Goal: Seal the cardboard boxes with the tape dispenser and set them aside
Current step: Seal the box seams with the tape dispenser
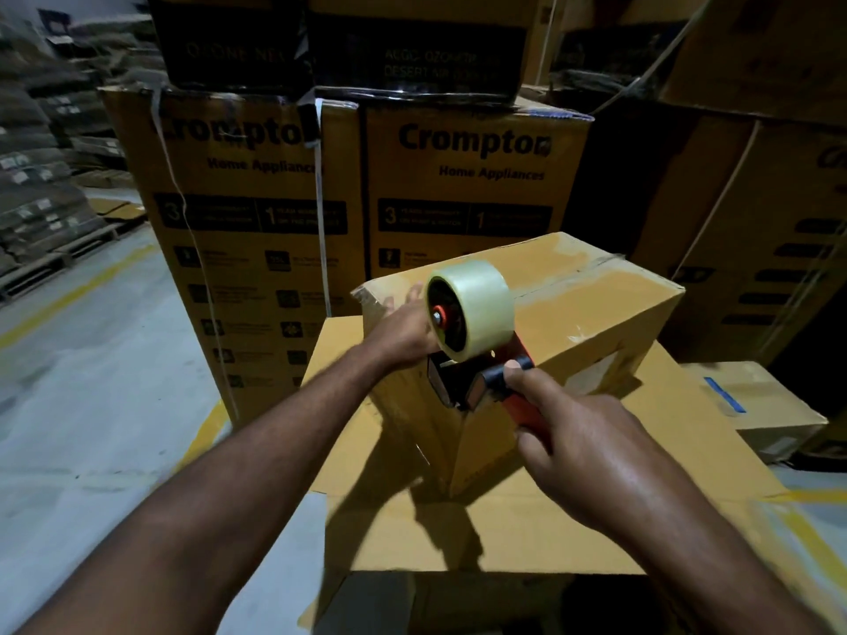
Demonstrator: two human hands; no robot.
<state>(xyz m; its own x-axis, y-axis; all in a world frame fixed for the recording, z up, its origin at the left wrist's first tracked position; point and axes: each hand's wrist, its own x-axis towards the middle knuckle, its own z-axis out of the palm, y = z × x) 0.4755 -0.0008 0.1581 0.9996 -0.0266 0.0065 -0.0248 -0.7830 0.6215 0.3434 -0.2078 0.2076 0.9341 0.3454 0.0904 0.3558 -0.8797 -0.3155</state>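
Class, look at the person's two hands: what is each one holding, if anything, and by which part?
The right hand grips the tape dispenser by its red handle. The left hand presses on the small cardboard box near its top left edge.

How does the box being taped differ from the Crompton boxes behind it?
The small box under the tape dispenser is plain on the faces shown and sits skewed on a flat carton; the Crompton boxes are far taller, printed and standing on end. The small box has clear tape; the left Crompton box has white strapping. All are brown cardboard.
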